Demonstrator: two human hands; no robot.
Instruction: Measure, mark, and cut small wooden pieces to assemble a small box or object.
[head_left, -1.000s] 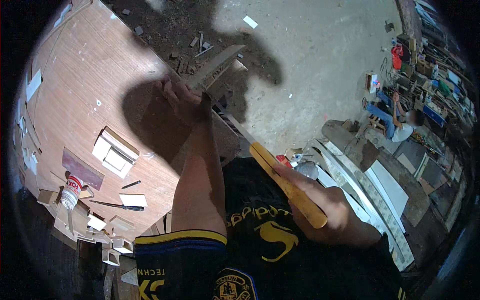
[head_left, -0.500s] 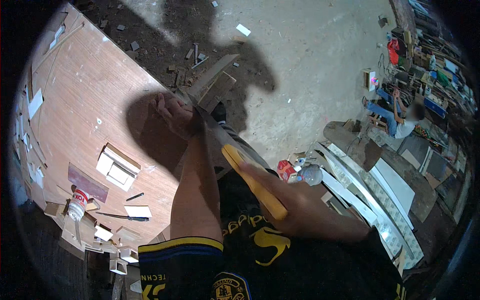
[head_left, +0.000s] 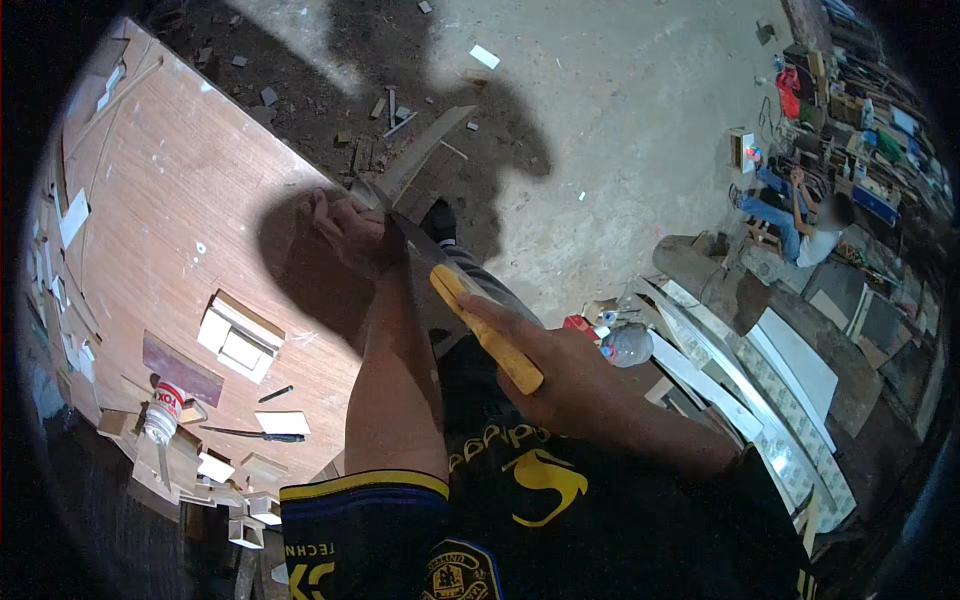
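A hand saw with a yellow handle (head_left: 468, 318) is gripped in my right hand (head_left: 560, 372), in front of my torso. Its blade (head_left: 418, 238) slants up and left to the table edge, passing close beside my left hand (head_left: 355, 232). My left hand has its fingers curled at that edge, against a pale piece of wood (head_left: 364, 192) that is mostly hidden by hand and shadow. A long curved strip of wood (head_left: 432, 145) extends past the edge just beyond the blade; whether it joins the held piece is unclear.
On the wooden table (head_left: 190, 190) lie a small white frame (head_left: 240, 338), a black pen (head_left: 275, 394), a dark slim tool (head_left: 255, 434) and a white bottle (head_left: 163, 413). Offcuts litter the floor. At right are a plastic jug (head_left: 628, 345), stacked panels (head_left: 755, 385) and a seated person (head_left: 800, 215).
My right hand and the saw have moved up and left, toward the table edge. A brownish piece beside the curved strip no longer shows. My left hand stays nearly in place.
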